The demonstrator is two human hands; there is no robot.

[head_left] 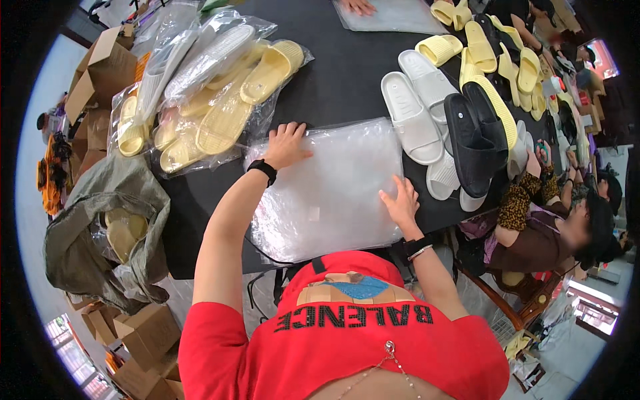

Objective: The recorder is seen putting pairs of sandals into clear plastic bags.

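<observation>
Sagging sack: A grey-green sack gapes at the left end of the table, a yellow slipper in plastic showing in its mouth; how many more lie beneath cannot be told.
Bagged slippers: Yellow and white ones lie heaped in clear plastic on the black tabletop, by all appearances the finished share.
Left hand: Fingers open and spread, it rests on the upper left of the clear bags, no slipper in its grasp.
Clear bags: A flat pile lies on the table between the wearer's hands, no slipper showing inside; the next wrapping looks not yet begun.
Far hand: Across the table, another person's hand rests by a second pile of plastic.
Right hand: Fingers open and slightly bent, thumb apart, it touches the pile's right edge; whether a fingertip has caught a layer cannot be told.
White slippers: Bare, just beside the pile's upper right corner.
Black slippers: Unwrapped, resting among the white ones.
Yellow slippers: Loose toward the far right; with the white and black, they appear to be the share left.
Co-worker: Seated at right in spotted sleeves, near the unbagged footwear.
</observation>
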